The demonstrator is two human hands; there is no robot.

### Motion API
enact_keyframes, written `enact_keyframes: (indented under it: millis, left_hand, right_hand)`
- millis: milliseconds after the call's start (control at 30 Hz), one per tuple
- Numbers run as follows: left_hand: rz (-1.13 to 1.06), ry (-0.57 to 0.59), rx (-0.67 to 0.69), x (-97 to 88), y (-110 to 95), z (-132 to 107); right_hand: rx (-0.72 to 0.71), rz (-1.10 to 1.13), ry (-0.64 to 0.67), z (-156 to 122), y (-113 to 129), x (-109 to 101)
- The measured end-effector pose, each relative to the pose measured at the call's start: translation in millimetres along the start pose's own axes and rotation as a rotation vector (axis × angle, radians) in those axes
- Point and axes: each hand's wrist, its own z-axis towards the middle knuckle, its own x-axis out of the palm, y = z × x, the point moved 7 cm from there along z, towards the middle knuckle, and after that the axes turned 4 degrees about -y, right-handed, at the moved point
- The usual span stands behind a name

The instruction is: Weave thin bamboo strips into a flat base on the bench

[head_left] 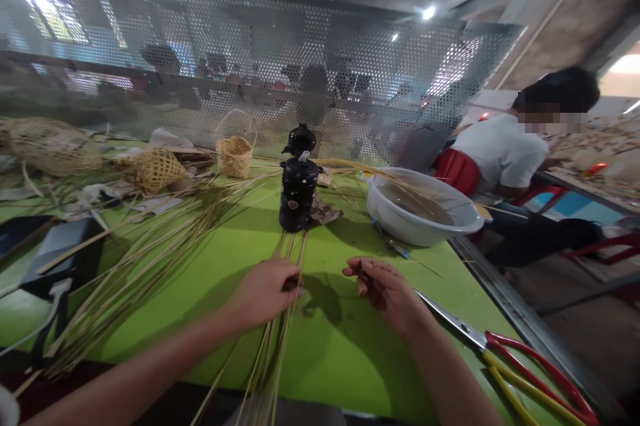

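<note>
Several thin bamboo strips (265, 373) run from beneath a black bottle (299, 196) toward the table's near edge. My left hand (267, 289) lies over them, fingers curled and closed on some of the strips. To its right, my right hand (385, 289) hovers above the green table (345, 366) with loosely bent fingers, and I see nothing in it. The upright bottle has its lid flipped up and stands on the far ends of the strips. Close to my right forearm lie scissors (485, 343) with red and yellow handles.
A white basin (425, 213) with water and strips stands at the right edge. More strips (165, 253) spread across the left, near a black box (65, 256) with a cable. Woven baskets (235, 156) line the back before a perforated metal screen (280, 59). A person (495, 146) sits at right.
</note>
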Motion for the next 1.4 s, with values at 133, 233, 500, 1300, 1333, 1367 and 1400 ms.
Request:
enact_keyframes:
  millis: [133, 233, 500, 1300, 1333, 1367, 1400]
  left_hand:
    - [-0.056, 0.002, -0.057, -2.3, 7, 0]
    - [-0.045, 0.011, -0.035, -4.6, 5, 0]
    - [-0.019, 0.041, 0.012, -4.1, 5, -1]
    - [-0.165, -0.053, -0.077, -8.2, 23, 9]
    - [-0.179, -0.056, -0.081, -7.7, 23, 9]
    - [-0.19, -0.057, -0.083, -7.2, 22, 9]
    - [-0.199, -0.055, -0.083, -6.6, 22, 10]
  right_hand:
    - [-0.001, -0.059, 0.004, 2, -2, 2]
    - [0.016, -0.13, 0.054, 3, -5, 6]
    - [0.149, -0.419, 0.298, -18, -5, 15]
    - [-0.577, -1.004, 0.255, 21, 5, 94]
    - [-0.582, -1.015, 0.254, 21, 3, 92]
    - [-0.581, -1.023, 0.252, 21, 2, 90]
    - [-0.577, -1.028, 0.255, 22, 0, 88]
